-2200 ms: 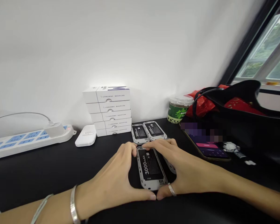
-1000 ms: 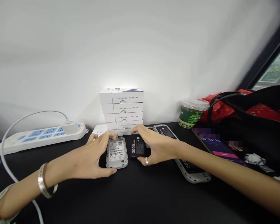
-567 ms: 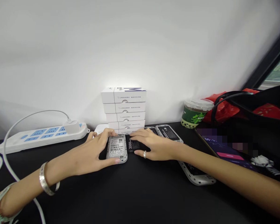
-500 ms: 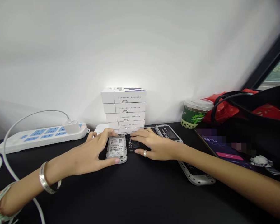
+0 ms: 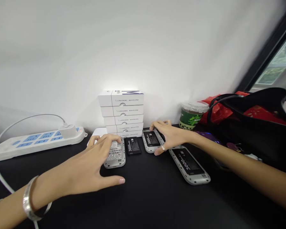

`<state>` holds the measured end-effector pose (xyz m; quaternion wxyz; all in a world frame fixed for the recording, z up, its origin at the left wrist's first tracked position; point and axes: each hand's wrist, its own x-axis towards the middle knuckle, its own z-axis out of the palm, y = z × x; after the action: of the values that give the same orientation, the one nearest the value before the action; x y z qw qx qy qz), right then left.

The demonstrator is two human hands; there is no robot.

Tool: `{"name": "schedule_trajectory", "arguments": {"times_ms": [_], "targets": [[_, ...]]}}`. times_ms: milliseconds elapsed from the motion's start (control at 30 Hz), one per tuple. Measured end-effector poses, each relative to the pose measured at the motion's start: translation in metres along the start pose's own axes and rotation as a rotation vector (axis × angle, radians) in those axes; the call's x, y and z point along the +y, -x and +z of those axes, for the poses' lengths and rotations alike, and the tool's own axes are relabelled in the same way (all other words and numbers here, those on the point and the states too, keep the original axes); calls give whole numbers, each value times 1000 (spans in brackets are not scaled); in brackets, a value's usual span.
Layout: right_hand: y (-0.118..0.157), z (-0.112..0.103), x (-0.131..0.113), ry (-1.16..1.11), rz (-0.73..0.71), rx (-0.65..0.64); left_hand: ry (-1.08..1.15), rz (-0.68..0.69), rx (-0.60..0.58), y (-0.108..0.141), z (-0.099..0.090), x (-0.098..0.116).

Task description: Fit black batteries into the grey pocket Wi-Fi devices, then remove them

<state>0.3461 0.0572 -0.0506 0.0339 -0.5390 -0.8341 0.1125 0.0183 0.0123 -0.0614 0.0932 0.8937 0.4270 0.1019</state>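
My left hand (image 5: 90, 167) is spread, its fingertips at the upper edge of a silver open-backed device (image 5: 115, 156) and its thumb stretched out below. A printed label shows in that device's bay. Beside it a loose black 3000mAh battery (image 5: 133, 146) lies flat on the black table. My right hand (image 5: 171, 135) spans a second silver device (image 5: 149, 149) with a battery in its bay, fingers at the top edge and thumb at the lower corner. Another battery-filled device (image 5: 190, 167) lies nearer, to the right. One more behind my right hand is mostly hidden.
A stack of white boxes (image 5: 124, 109) stands against the wall. A white power strip (image 5: 35, 140) with a plugged-in charger (image 5: 68, 130) and cable is at left. At right are a lidded drink cup (image 5: 192, 116), a black bag (image 5: 259, 136) and a partly hidden phone (image 5: 207, 136).
My right hand has left the loose battery and moved right to the battery-filled device. My left thumb has lifted off the labelled device's lower edge. The view has shifted slightly right.
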Motion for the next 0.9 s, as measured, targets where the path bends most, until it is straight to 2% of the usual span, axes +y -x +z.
{"name": "schedule_trajectory", "arguments": {"times_ms": [100,167,233,300,433,533,633,700,800,900], "targets": [[20,4,-16,18,-46,13,43,76,64,7,4,18],[40,9,-30,40,-152,30,103,102,71,12,11,31],[59,15,-45,22,-270,43,177,106,42,17,23,43],[72,24,-59,-51,-325,20,247,124,-3,21,39,51],[76,45,-82,-258,-282,-66,318,151,37,28,71,52],[68,55,-95,-424,-141,-87,332,102,58,29,80,50],[63,54,-104,-546,-18,-92,334,84,51,27,74,51],[64,50,-108,-613,-19,-1,325,96,90,24,64,53],[62,38,-110,-764,-148,203,299,75,227,17,44,50],[46,26,-104,-1037,-284,226,258,44,263,7,24,38]]}}
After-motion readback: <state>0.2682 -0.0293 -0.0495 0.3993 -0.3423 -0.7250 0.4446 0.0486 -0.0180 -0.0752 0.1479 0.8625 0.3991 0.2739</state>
